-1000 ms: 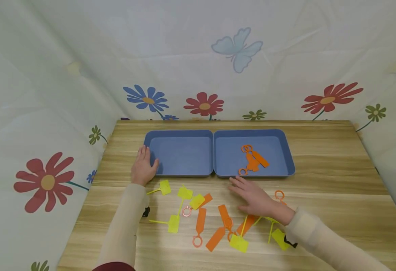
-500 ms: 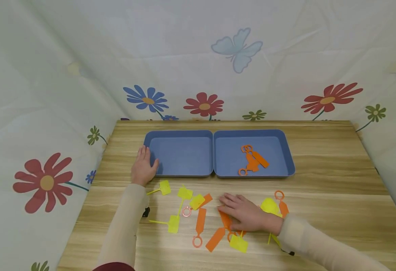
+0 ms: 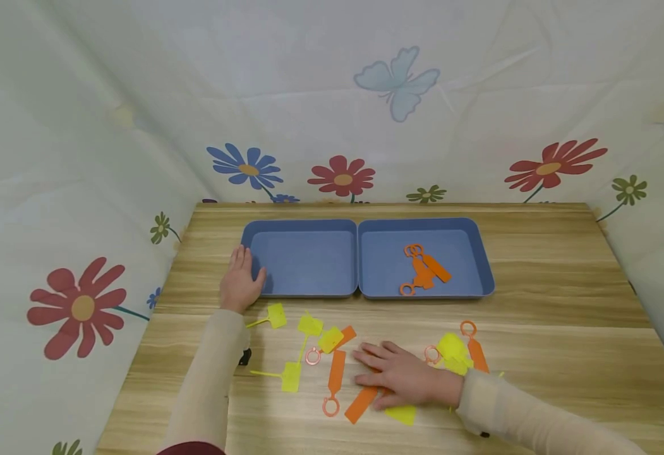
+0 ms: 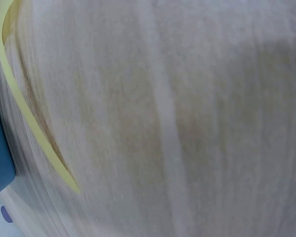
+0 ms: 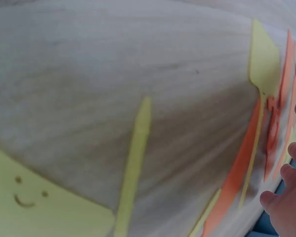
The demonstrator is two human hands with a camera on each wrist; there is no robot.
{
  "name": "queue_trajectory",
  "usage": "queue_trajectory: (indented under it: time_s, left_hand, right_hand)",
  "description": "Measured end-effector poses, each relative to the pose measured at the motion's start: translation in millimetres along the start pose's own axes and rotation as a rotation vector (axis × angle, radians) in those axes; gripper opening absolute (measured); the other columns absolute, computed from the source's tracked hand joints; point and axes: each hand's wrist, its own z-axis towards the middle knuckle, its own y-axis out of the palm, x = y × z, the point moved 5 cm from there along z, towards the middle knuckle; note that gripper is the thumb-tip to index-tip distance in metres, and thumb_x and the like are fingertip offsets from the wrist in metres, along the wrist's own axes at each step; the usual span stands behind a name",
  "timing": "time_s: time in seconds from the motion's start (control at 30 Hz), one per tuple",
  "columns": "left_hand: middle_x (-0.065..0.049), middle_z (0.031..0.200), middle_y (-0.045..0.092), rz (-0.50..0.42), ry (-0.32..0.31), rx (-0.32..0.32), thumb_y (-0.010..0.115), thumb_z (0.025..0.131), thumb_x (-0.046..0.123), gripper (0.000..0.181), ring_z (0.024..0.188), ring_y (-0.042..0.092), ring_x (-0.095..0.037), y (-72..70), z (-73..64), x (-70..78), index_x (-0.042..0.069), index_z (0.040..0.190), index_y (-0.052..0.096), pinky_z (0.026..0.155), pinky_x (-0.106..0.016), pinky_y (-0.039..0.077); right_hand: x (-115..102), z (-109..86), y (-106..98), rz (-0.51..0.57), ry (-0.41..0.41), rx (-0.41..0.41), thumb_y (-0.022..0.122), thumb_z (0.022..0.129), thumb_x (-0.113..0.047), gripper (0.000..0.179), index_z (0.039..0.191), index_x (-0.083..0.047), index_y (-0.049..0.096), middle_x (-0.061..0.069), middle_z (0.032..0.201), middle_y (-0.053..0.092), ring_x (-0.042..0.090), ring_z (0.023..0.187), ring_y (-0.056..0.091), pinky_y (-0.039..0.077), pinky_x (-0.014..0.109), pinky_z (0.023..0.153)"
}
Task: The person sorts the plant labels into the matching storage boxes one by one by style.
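My left hand (image 3: 241, 282) rests with extended fingers at the left edge of the left blue tray (image 3: 303, 295). My right hand (image 3: 405, 376) is spread palm-down over the loose tags, partly covering several of them. From beneath its fingers show an orange tag (image 3: 361, 405) and a yellow flag-shaped tag (image 3: 402, 414). In the right wrist view, the fingertips of my right hand (image 5: 290, 197) are beside upper orange tags and a yellow tag (image 5: 265, 61), gripping none. A long yellow stem (image 4: 37, 131) crosses the left wrist view, where my left hand is almost wholly out of frame.
Ring-ended orange tags (image 3: 435, 266) lie in the right blue tray (image 3: 482, 259). More yellow tags (image 3: 291, 376) and orange tags (image 3: 337, 370) are scattered on the wooden table (image 3: 559, 328). Another orange tag (image 3: 476, 354) and yellow tags (image 3: 452, 347) lie near my right wrist.
My right hand has moved left and nearer the body, from just before the right tray to over the loose tags. The left hand and both trays have stayed put.
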Motion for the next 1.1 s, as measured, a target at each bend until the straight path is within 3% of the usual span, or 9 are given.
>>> queue_trajectory:
  time_s: [0.37,0.67,0.9,1.1]
  left_hand:
    - [-0.02,0.146,0.013,-0.012,-0.003,0.002,0.038,0.089,0.039,0.068,0.136,0.008,-0.032,-3.5,-0.8,3.2,-0.006,0.138,0.02,0.109,-0.042,0.016]
    - [-0.021,0.146,0.015,-0.003,0.008,0.019,0.039,0.089,0.037,0.067,0.135,0.012,-0.033,-0.7,-0.4,1.0,-0.006,0.138,0.022,0.109,-0.042,0.017]
    - [-0.021,0.146,0.015,-0.002,0.003,0.024,0.04,0.088,0.036,0.067,0.135,0.012,-0.033,-0.2,-0.3,0.3,-0.006,0.137,0.022,0.109,-0.042,0.017]
    - [-0.02,0.146,0.015,-0.013,-0.008,0.028,0.04,0.088,0.035,0.066,0.136,0.011,-0.032,0.1,-0.1,0.0,-0.005,0.138,0.022,0.109,-0.043,0.018]
  right_hand:
    - [-6.9,1.0,0.8,0.014,-0.037,0.081,0.055,0.084,-0.038,0.033,0.115,-0.027,0.06,0.012,0.135,0.043,0.031,0.125,0.038,0.038,0.047,0.093]
    - [-5.3,4.3,0.3,0.028,0.043,0.125,0.06,0.082,-0.031,0.022,0.102,-0.024,0.064,0.009,0.129,0.049,0.025,0.119,0.043,0.04,0.041,0.089]
    - [-1.2,6.3,4.0,0.03,0.112,0.101,0.06,0.082,-0.029,0.017,0.098,-0.021,0.061,0.007,0.131,0.046,0.023,0.122,0.04,0.039,0.039,0.091]
    - [0.8,6.3,4.6,0.033,0.149,0.158,0.065,0.078,-0.028,0.018,0.092,-0.021,0.057,0.004,0.122,0.049,0.02,0.114,0.044,0.04,0.036,0.087]
